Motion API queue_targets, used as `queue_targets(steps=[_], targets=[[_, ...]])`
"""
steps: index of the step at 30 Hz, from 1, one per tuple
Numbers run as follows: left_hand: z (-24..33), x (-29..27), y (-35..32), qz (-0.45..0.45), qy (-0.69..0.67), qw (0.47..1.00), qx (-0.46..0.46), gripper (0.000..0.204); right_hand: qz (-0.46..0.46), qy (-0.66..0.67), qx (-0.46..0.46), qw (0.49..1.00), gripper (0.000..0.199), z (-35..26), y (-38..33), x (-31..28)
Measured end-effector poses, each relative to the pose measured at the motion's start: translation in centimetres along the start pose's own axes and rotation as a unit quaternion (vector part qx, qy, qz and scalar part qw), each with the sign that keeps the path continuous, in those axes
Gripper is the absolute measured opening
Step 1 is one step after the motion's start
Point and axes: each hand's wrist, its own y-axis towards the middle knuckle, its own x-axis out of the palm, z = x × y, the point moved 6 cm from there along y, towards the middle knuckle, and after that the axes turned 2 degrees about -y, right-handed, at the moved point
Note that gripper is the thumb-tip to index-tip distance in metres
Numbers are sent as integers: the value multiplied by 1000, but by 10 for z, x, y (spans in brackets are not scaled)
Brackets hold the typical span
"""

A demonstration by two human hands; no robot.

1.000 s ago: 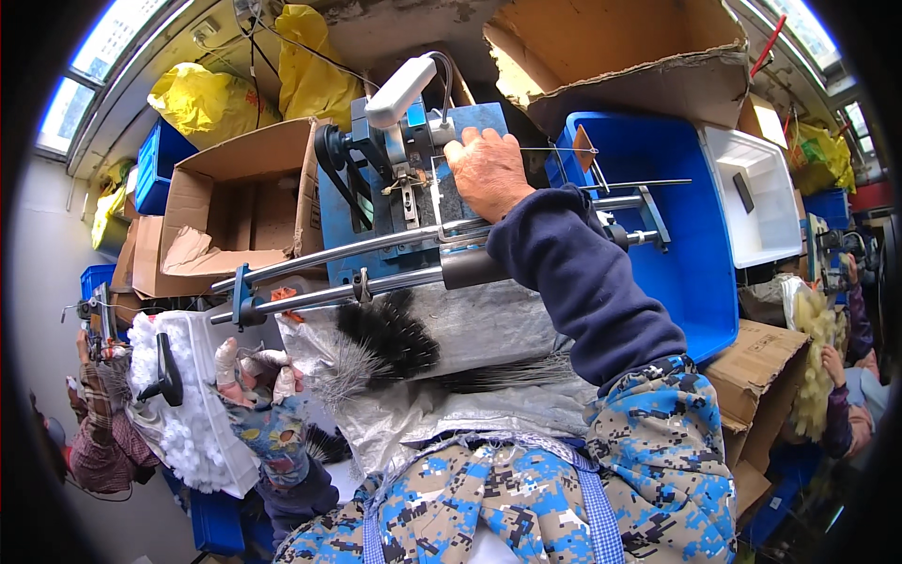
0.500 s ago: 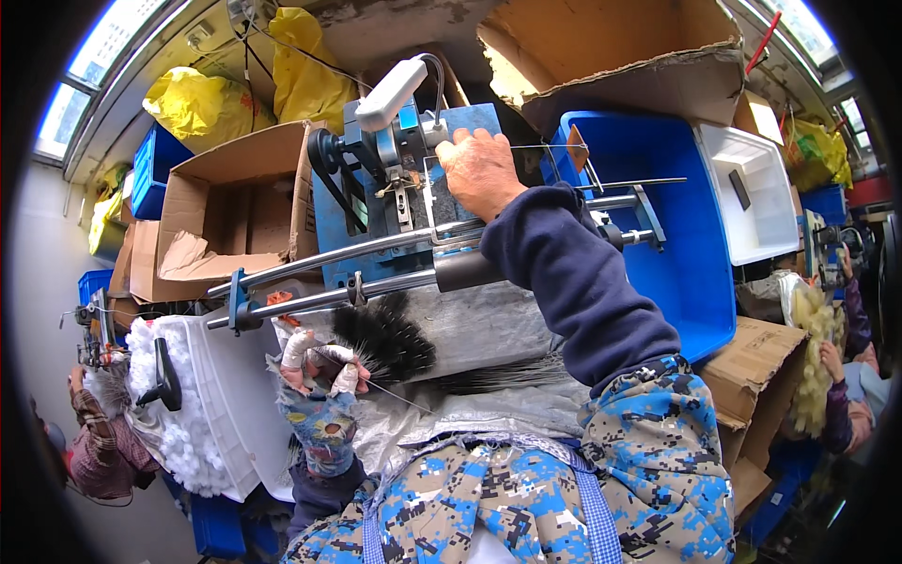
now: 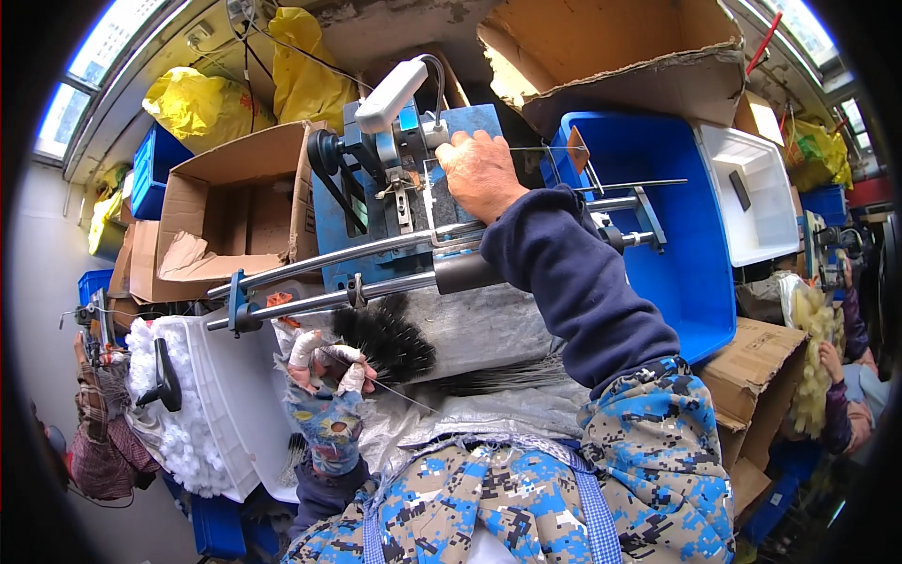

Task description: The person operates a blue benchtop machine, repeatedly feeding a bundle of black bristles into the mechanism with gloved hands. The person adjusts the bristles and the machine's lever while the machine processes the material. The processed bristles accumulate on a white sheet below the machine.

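My left hand point(image 3: 329, 367), its fingertips wrapped in white tape, pinches a thin metal wire point(image 3: 406, 397) low at the left. The wire slants down to the right, across my lap. Just beyond that hand lies a bundle of thin rods with black bristle ends point(image 3: 387, 340), partly on a grey plastic sheet point(image 3: 479, 324). My right hand point(image 3: 479, 174) is closed at the blue bench machine point(image 3: 385, 174), beside a silver cylinder; whatever sits under its fingers is hidden. Two steel rails point(image 3: 390, 282) run in front of the machine, below my right wrist.
A cardboard box point(image 3: 230, 202) stands left of the machine and a blue tub point(image 3: 681, 310) right of it. White tufts fill a white bin point(image 3: 225, 404) at the left. Co-workers point(image 3: 103, 451) sit at both sides. A large carton point(image 3: 620, 89) is at the back.
My left hand has shifted slightly to the right and turned a little, still pinching the wire. My right hand keeps its place. At the left edge, a co-worker's hand has risen toward their machine.
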Motion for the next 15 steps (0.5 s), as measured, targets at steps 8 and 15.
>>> queue_targets(steps=[8, 15], targets=[[-3, 10, -3, -17, -17, 999, -32, 54, -43, 18, 54, 997, 20, 11, 7, 8], [4, -10, -6, -3, 33, 999, 9, 52, -16, 8, 22, 1000, 50, 19, -34, -17]])
